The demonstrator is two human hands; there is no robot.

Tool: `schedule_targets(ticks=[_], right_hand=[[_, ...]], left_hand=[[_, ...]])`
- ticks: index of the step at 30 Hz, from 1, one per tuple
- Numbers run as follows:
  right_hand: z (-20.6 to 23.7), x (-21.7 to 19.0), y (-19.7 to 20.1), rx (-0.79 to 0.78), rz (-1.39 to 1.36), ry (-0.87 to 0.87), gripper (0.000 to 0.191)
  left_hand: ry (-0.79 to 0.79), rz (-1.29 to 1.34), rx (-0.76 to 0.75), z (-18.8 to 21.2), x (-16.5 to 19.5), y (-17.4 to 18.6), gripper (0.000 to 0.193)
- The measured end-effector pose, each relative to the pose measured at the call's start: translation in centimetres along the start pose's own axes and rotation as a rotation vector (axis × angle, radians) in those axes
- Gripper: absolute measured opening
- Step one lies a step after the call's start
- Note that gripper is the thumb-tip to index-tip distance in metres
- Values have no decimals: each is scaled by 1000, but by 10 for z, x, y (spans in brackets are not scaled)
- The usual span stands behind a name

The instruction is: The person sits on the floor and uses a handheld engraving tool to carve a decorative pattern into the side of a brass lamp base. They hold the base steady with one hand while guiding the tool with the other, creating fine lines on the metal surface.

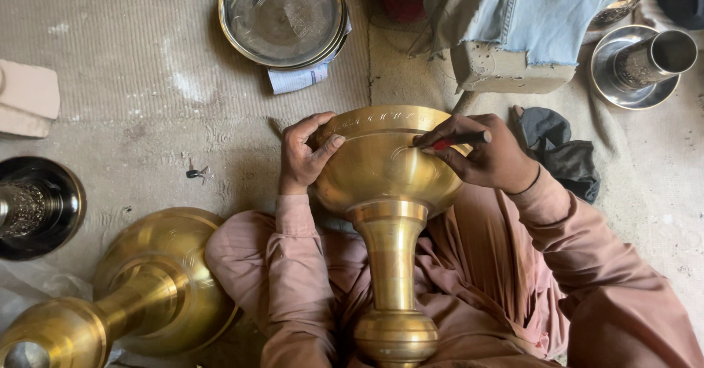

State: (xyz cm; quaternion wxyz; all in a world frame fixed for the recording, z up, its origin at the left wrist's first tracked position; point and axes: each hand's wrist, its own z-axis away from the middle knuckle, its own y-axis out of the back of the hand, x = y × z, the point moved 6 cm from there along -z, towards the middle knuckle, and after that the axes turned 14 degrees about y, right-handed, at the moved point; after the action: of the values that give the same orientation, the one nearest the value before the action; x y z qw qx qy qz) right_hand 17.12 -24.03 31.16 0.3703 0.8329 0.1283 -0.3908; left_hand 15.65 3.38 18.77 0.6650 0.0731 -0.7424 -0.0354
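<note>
While the left hand [304, 155] gripped the rim of the brass vase [385, 192] lying across the lap, the right hand [484, 155] held a red-handled tool [455, 141], its tip against the bowl. Another brass vase [125, 295] lay near left.

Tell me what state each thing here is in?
Brass vase: lying in the lap, steadied by left hand.
Red-handled tool: held in right hand, tip against the bowl.
Second brass vase: lying on its side.
Round metal tray: flat on the mat.
</note>
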Motion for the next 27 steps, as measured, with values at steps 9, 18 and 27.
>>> schedule_targets(ticks=[9, 18, 27], right_hand=[[-3, -6, 6, -2, 60, 51, 16], [-1, -12, 9, 25, 95, -69, 17], [12, -9, 1, 166, 154, -101, 16]], left_hand=[[-11, -40, 24, 0, -6, -2, 62], [30, -12, 17, 0, -5, -3, 60], [10, -15, 17, 0, 0, -4, 57]])
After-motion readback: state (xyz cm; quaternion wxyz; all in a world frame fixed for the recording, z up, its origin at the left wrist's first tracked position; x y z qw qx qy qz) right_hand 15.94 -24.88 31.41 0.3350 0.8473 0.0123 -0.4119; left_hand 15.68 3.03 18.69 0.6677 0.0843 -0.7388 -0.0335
